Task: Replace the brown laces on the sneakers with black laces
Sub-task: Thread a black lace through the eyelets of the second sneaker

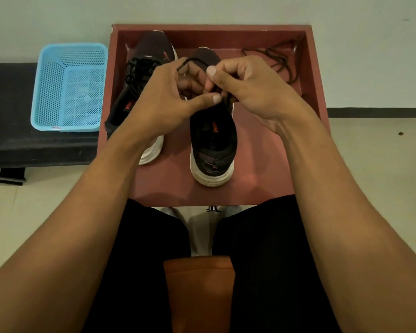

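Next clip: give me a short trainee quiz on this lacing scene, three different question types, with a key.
1. True or false: the loose brown laces lie in the light blue perforated plastic basket.
2. Over which dark, white-soled sneaker do the left hand and right hand work? A) the left sneaker B) the right sneaker C) neither
3. Fill in: both hands pinch a thin ___ lace.
Key: 1 false, they lie in the far right corner of the red-brown tray; 2 B; 3 black.
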`<state>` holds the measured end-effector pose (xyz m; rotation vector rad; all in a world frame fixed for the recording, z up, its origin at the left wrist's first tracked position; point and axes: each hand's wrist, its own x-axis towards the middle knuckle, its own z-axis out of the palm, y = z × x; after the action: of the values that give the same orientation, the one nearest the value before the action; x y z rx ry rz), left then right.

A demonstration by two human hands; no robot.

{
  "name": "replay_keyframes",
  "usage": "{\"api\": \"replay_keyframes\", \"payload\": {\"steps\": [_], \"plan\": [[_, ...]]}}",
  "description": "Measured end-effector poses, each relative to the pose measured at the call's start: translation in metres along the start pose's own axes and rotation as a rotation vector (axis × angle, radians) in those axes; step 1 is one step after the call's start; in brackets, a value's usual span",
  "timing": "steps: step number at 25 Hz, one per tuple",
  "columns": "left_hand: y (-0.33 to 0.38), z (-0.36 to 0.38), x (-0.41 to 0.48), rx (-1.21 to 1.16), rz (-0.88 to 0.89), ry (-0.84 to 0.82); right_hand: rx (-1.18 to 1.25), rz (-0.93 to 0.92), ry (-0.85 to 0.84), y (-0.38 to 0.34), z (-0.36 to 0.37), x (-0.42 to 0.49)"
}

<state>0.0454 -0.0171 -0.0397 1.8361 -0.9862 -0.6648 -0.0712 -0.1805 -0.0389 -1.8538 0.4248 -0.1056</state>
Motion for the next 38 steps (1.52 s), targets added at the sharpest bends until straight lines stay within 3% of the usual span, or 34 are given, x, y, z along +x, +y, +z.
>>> {"api": "replay_keyframes", "payload": {"steps": [5, 8, 10, 15, 18, 22, 28, 33, 38], "plan": [[-0.001, 0.002, 0.003, 0.206, 0.036, 0.13, 0.187, 0.007, 0.022, -0.006, 0.0, -0.001], [0.001, 0.008, 0.004, 0.182, 0.044, 0.129, 0.281, 0.021, 0.032, -0.01, 0.0, -0.003], [0.002, 0.008, 0.003, 0.039, 0.007, 0.13, 0.343, 0.035, 0.052, -0.011, -0.001, -0.004], [0.001, 0.001, 0.004, -0.582, -0.222, 0.204, 0.558, 0.057, 0.103, -0.015, -0.003, -0.007], [0.004, 0.003, 0.006, -0.69, -0.264, 0.187, 0.706, 0.137, 0.105, -0.019, -0.001, -0.008], [-0.007, -0.005, 0.007, -0.208, -0.256, 0.294, 0.603, 0.309, 0.198, -0.011, -0.006, -0.007], [-0.001, 0.002, 0.001, 0.34, -0.165, 0.288, 0.345, 0.455, 0.291, -0.003, -0.012, -0.007], [0.003, -0.004, -0.001, 0.44, -0.162, 0.183, 0.215, 0.346, 0.214, 0.002, -0.009, -0.004], [0.004, -0.008, -0.005, 0.547, -0.108, 0.066, -0.225, 0.153, 0.061, 0.009, -0.025, -0.015]]}}
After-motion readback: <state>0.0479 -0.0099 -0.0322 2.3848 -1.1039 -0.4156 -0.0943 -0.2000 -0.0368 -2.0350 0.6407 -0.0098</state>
